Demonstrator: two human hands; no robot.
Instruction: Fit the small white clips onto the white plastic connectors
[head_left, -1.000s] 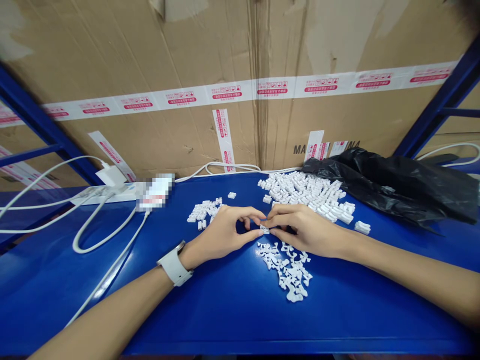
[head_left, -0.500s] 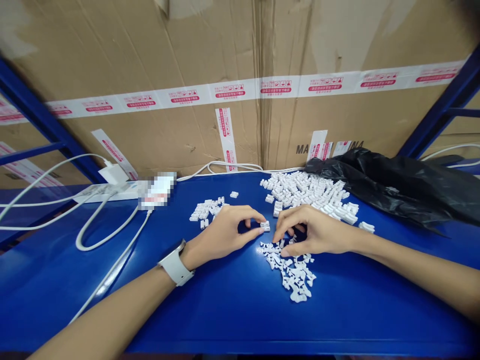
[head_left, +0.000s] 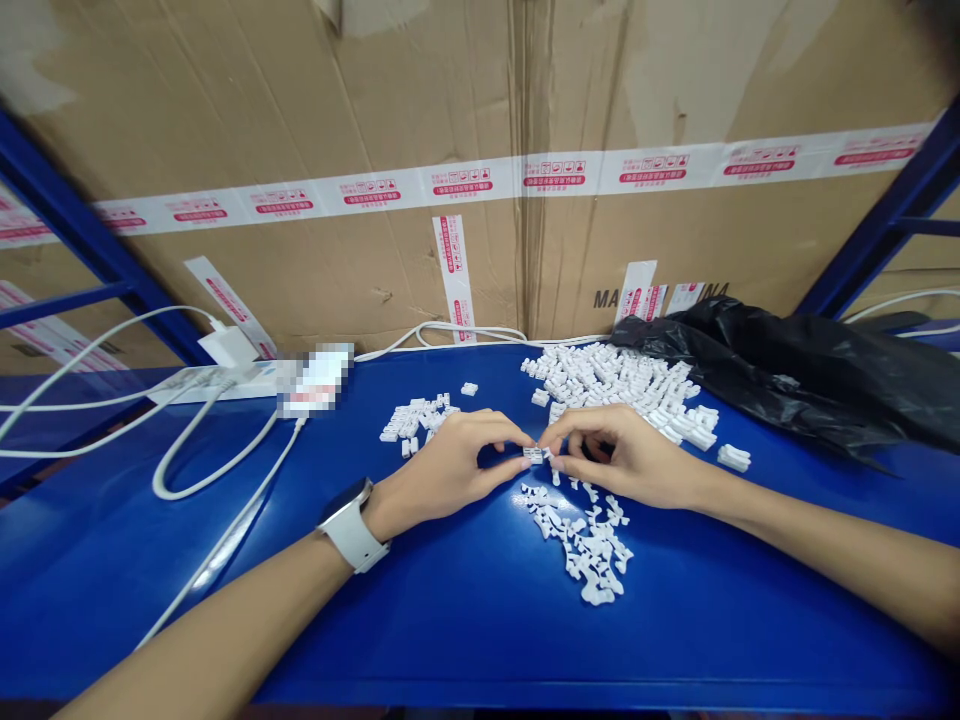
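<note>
Thumb and index finger of my left hand (head_left: 450, 465) pinch a small white plastic block (head_left: 532, 456) with dark slots. At its right side, the fingertips of my right hand (head_left: 637, 455) hold a small white plastic piece (head_left: 547, 455) up against the block; how the two meet is too small to make out. Just below my hands lies a loose heap of thin, irregular white pieces (head_left: 592, 560). Behind my right hand spreads a large pile of white blocks (head_left: 615, 380). A smaller group of white blocks (head_left: 409, 418) sits beyond my left hand.
On the blue table (head_left: 450, 620), a white power strip (head_left: 232, 382) with a charger and cables lies at the left, beside a blurred-out phone (head_left: 315, 380). A black plastic bag (head_left: 780, 370) rests at the back right. Large cardboard boxes (head_left: 360, 120) stand behind.
My right hand has come up from the heap of thin pieces to the block, now with a small white piece in its fingertips. My left hand stays almost in place with the block.
</note>
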